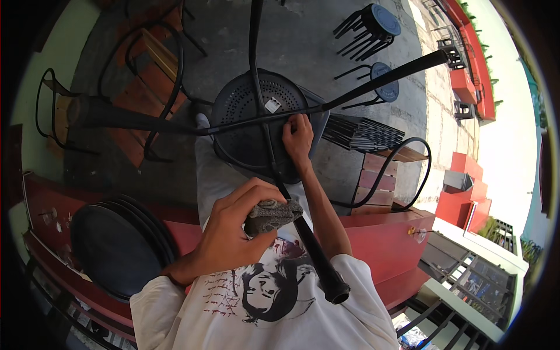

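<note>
An upside-down black metal stool (256, 153) rests in front of my body, its perforated round seat low and its legs pointing outward. A white label (272, 105) is stuck on the seat's underside. My left hand (236, 219) is closed round a crumpled grey cloth (271, 217), which lies against the stool leg (315, 256) that runs toward my chest. Farther out, my right hand (298, 139) has its fingers curled at the stool, close to where the leg bars cross. Its fingertips are partly hidden.
Dark round discs (119, 248) stand stacked on the red ledge (192, 230) at lower left. Wooden-slat chairs (137, 111) with black frames are at far left, another chair (379, 181) at right. Blue-topped stools (385, 20) stand at the far right beside folded black metal pieces (367, 133).
</note>
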Tool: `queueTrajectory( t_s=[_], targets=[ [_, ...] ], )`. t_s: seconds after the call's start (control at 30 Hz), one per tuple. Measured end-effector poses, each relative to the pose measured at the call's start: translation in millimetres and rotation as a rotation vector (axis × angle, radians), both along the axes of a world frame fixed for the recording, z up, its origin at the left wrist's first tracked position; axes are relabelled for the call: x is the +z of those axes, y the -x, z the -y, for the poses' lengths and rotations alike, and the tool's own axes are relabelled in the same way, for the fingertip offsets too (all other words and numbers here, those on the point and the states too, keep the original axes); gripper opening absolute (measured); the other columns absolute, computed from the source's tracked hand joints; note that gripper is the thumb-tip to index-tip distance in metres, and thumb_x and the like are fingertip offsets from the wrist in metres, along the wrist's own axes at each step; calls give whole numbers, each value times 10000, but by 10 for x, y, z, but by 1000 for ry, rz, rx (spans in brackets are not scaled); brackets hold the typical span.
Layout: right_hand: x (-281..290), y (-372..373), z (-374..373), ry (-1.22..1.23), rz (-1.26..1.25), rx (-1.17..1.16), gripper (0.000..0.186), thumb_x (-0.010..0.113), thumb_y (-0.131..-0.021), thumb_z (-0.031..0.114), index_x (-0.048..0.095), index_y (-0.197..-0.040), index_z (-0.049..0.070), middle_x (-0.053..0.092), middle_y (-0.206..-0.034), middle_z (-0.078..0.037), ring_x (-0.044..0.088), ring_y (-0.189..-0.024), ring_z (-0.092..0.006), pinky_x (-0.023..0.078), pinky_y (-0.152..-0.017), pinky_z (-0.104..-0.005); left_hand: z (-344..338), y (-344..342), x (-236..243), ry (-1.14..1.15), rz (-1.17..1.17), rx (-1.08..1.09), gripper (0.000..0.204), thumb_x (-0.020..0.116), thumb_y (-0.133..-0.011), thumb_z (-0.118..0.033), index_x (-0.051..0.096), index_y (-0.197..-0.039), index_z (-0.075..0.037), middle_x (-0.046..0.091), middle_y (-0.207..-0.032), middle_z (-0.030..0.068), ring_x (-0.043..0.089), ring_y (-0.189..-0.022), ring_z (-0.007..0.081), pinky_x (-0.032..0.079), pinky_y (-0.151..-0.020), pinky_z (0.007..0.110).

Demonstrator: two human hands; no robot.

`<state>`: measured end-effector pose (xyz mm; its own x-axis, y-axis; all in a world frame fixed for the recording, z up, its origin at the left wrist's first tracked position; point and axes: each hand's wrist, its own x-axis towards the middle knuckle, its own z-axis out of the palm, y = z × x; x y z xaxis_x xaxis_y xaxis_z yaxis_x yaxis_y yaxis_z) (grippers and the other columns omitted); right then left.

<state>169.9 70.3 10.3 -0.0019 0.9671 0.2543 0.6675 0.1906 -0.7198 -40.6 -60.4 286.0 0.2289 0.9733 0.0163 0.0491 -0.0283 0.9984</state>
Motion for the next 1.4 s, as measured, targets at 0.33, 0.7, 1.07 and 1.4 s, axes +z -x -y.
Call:
queueTrajectory(
  t_s=[0.33, 0.7, 1.07, 1.4],
  targets=[
    [26, 1, 13, -22, -22, 1, 91, 657, -861, 48, 576, -901, 39, 565, -854, -126, 599, -808, -338, 474, -721, -451, 188, -242, -268, 243, 69, 36, 436, 811, -837, 4, 567, -1196, -27, 679, -1050, 87, 660, -968, 126, 522, -864, 290],
    [-4, -9, -14, -12, 9, -6, 92, 659, -854, 51, 582, -903, 41, 573, -854, -130, 599, -806, -342, 472, -716, -456, 327, -218, 118, 138, 170, -154, 391, 644, -878, 24, 549, -1258, 32, 581, -1181, 174, 634, -1053, 267, 479, -949, 329],
    [-12, -8, 27, -15, 24, 0, 93, 662, -866, 71, 579, -901, 44, 587, -874, -131, 601, -815, -352, 476, -726, -459, 235, -207, 104, 235, 88, -149, 323, 579, -926, 35, 548, -1247, 50, 576, -1149, 198, 618, -1014, 300, 483, -922, 356],
    [-23, -4, -22, -20, 27, 5, 89, 657, -876, 75, 580, -910, 47, 591, -875, -129, 606, -827, -354, 475, -736, -460, 156, -96, 421, -55, 366, -218, 464, 632, -879, 5, 524, -1326, 64, 562, -1258, 221, 623, -1103, 290, 482, -969, 381]
  ],
)
